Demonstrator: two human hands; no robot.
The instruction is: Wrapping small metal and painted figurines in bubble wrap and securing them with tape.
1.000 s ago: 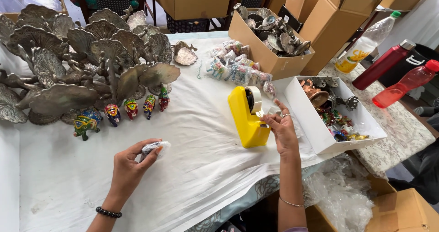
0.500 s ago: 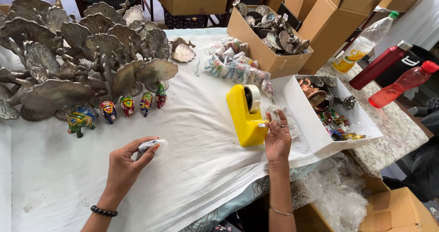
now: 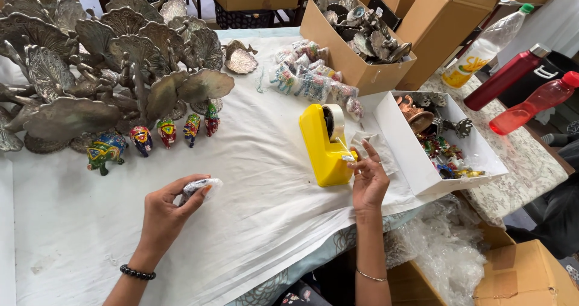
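Fingers [image 3: 360, 161] of right hand [image 3: 369, 182] at yellow tape dispenser [image 3: 324, 146] — wrapped bundle [image 3: 201, 187] in left hand [image 3: 166, 212]

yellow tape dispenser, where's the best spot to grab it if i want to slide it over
Probably grip the yellow tape dispenser across its tall rear body, behind the tape roll, coming from above with fingers on the two flat side walls. Those sides are broad, smooth and bare. Avoid the low front end, where the cutter sits and the right hand is touching the tape end.
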